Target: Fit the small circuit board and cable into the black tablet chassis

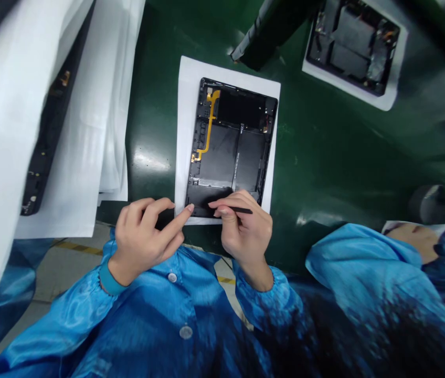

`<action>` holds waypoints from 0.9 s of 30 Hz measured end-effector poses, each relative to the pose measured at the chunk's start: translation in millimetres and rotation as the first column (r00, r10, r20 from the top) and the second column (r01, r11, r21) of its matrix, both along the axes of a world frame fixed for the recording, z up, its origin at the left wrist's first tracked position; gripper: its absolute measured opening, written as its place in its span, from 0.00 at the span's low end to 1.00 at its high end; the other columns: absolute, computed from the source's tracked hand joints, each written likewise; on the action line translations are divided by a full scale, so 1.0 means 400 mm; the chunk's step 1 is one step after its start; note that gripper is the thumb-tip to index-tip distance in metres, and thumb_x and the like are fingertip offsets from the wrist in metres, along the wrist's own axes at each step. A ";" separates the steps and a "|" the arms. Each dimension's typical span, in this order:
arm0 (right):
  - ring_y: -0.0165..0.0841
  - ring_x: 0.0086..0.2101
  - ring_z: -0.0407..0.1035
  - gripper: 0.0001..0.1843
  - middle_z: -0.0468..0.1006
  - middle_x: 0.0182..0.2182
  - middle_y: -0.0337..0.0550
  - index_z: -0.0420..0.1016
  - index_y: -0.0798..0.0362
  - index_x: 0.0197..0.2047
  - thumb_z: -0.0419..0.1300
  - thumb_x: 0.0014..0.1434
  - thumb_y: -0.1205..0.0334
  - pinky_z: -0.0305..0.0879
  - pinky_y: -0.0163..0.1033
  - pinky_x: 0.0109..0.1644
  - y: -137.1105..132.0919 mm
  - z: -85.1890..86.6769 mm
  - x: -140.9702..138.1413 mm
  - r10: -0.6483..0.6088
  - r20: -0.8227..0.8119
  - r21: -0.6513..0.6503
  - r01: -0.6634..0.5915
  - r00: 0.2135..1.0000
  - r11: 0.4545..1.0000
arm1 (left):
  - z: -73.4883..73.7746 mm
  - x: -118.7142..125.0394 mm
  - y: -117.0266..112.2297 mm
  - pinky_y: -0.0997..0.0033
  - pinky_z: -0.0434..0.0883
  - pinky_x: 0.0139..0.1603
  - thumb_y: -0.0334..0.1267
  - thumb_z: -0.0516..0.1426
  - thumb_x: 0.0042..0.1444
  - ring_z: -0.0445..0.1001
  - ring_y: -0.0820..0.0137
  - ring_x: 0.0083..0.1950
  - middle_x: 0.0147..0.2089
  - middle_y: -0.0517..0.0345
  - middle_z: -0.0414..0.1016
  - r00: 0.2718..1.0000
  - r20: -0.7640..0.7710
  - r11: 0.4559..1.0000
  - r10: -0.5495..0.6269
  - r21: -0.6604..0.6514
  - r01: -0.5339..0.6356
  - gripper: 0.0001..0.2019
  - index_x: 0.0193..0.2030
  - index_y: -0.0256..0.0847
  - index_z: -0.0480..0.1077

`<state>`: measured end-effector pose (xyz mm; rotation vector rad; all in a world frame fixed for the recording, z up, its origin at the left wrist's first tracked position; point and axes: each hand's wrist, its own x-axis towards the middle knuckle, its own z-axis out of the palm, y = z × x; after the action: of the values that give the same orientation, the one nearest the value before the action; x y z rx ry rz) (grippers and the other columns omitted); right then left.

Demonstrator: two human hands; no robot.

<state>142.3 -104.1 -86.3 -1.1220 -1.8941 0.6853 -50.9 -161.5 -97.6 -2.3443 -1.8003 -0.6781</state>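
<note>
A black tablet housing point(222, 152) lies on a white sheet point(188, 94) in front of me, its inside facing up. An orange-yellow flex cable point(210, 128) runs down its left side, beside flat dark grey panels. My right hand point(248, 226) pinches a slim black pen-like tool point(241, 210) over the housing's near edge; the tool's tip is hidden by the fingers. At the near left corner, my left hand point(147, 236) has its fingers apart, with the index fingertip on or just above the housing's edge. Nothing shows in that hand.
White sheets point(88, 142) are stacked at the left, with another dark housing point(51, 142) between them. A further opened device point(354, 47) rests on a white sheet at the far right. A dark stand-like post point(265, 37) rises beyond my sheet. A person's blue sleeve point(364, 252) is at the right.
</note>
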 end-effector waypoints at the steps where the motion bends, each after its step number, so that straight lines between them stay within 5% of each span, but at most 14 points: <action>1: 0.35 0.31 0.73 0.09 0.81 0.29 0.41 0.79 0.51 0.40 0.58 0.67 0.70 0.69 0.44 0.36 -0.002 -0.001 0.002 0.002 -0.005 0.007 -0.002 1.000 1.000 | -0.001 0.000 -0.001 0.58 0.75 0.34 0.41 0.51 0.68 0.78 0.66 0.45 0.46 0.64 0.81 1.000 0.003 1.000 0.000 -0.007 0.000 0.18 0.55 0.59 0.78; 10: 0.35 0.31 0.74 0.10 0.82 0.28 0.40 0.79 0.51 0.39 0.57 0.67 0.71 0.71 0.44 0.36 -0.009 -0.005 0.022 -0.078 0.011 0.025 0.077 0.997 0.997 | -0.004 0.004 -0.011 0.47 0.72 0.44 0.45 0.45 0.71 0.77 0.61 0.53 0.51 0.69 0.80 0.999 0.026 0.953 0.045 -0.300 -0.035 0.20 0.59 0.68 0.74; 17: 0.34 0.30 0.73 0.10 0.80 0.27 0.40 0.78 0.51 0.39 0.56 0.67 0.72 0.71 0.43 0.35 -0.014 -0.005 0.027 -0.118 0.007 0.035 0.117 0.993 0.992 | 0.004 0.008 -0.006 0.56 0.71 0.38 0.40 0.52 0.68 0.76 0.65 0.48 0.47 0.64 0.80 0.999 0.047 0.993 0.010 -0.122 -0.004 0.17 0.58 0.61 0.76; 27: 0.33 0.31 0.72 0.11 0.79 0.27 0.39 0.77 0.52 0.39 0.57 0.65 0.76 0.71 0.42 0.35 -0.015 -0.010 0.037 -0.134 -0.031 0.043 0.135 0.991 0.990 | 0.001 0.019 -0.006 0.51 0.69 0.42 0.42 0.51 0.72 0.69 0.57 0.60 0.56 0.64 0.74 0.996 0.094 0.985 0.006 -0.171 0.010 0.17 0.62 0.62 0.73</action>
<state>157.1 -110.1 -90.1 -1.1927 -1.7835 0.5775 -43.4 -163.9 -97.1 -2.4603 -1.9706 -0.6698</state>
